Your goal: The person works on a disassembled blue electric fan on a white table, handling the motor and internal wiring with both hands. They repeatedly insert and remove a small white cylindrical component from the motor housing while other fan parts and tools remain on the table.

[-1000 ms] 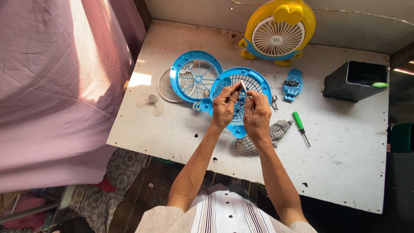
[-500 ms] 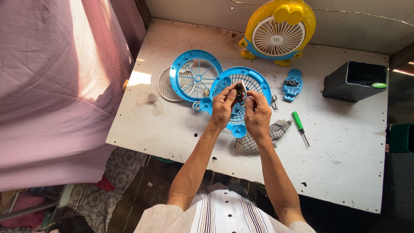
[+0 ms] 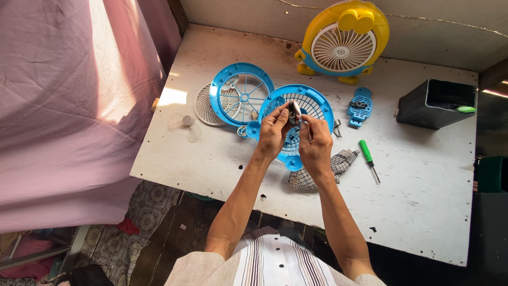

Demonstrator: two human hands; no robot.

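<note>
Motor (image 3: 292,113), a small metal part, stays pinched between the left hand (image 3: 273,133) and right hand (image 3: 315,144) above the blue grille (image 3: 317,103), barely moved over the last second, so fingertip work continues.

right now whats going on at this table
A person holds a small metal part up between both hands, the left hand and right hand pinching it above a blue fan housing on the white table. Around it lie a blue grille ring, a white grille, a clear fan blade, a checked cloth and a green screwdriver. A yellow fan stands at the back.
</note>
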